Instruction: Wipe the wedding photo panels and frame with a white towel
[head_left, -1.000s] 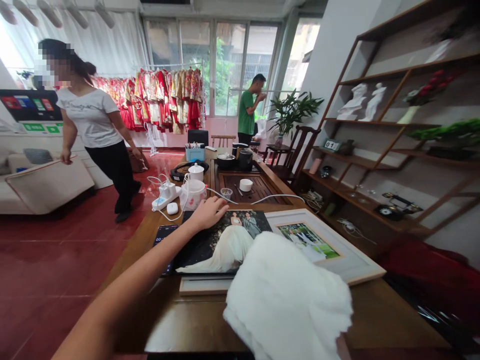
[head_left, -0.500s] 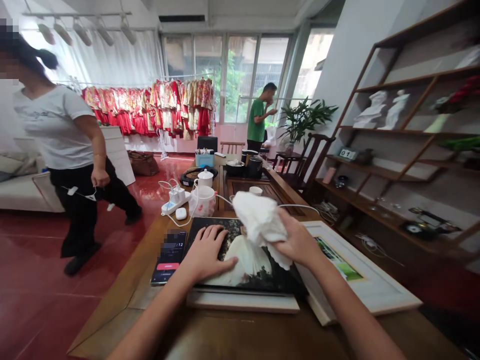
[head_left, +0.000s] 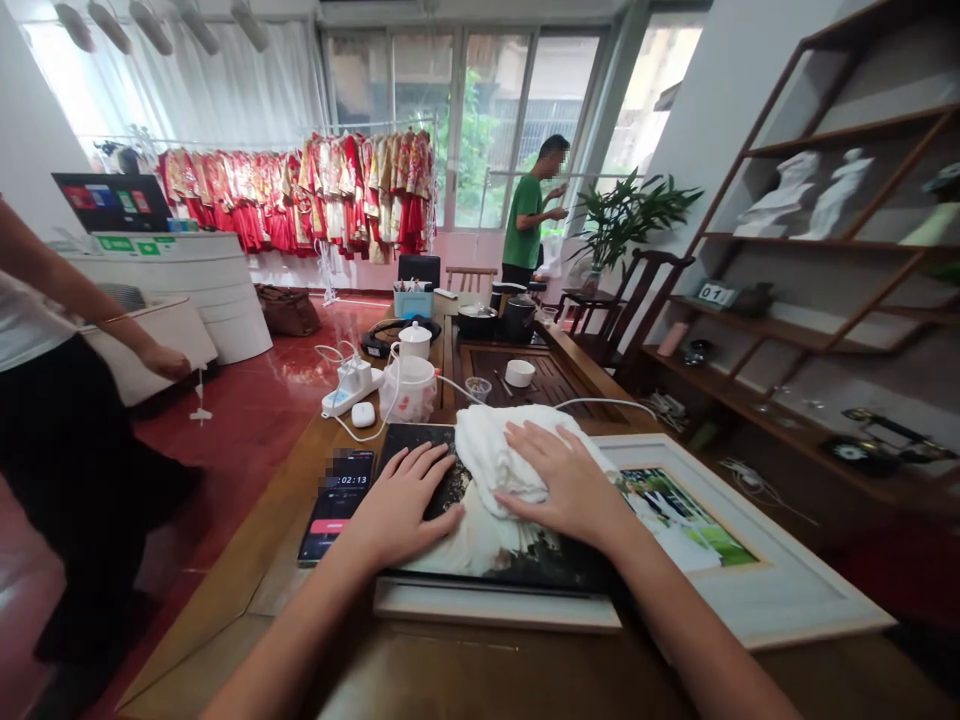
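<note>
White cloth (head_left: 491, 455) bunched, pressed on top middle of wedding photo (head_left: 525, 562). Photo dark, glossy, lies flat atop pale frame (head_left: 495, 607).

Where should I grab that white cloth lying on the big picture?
Probably pinch the cloth at its bunched-up top, coming from above: it lies limp on the photo, so only the folds stick up. The right hand rests flat on it; the left hand presses the photo.

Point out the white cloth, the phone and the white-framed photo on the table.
white cloth (head_left: 484, 455), head view, on its bunched folds.
phone (head_left: 337, 505), head view, on the middle of its screen.
white-framed photo (head_left: 697, 525), head view, on the printed picture inside the frame.
</note>
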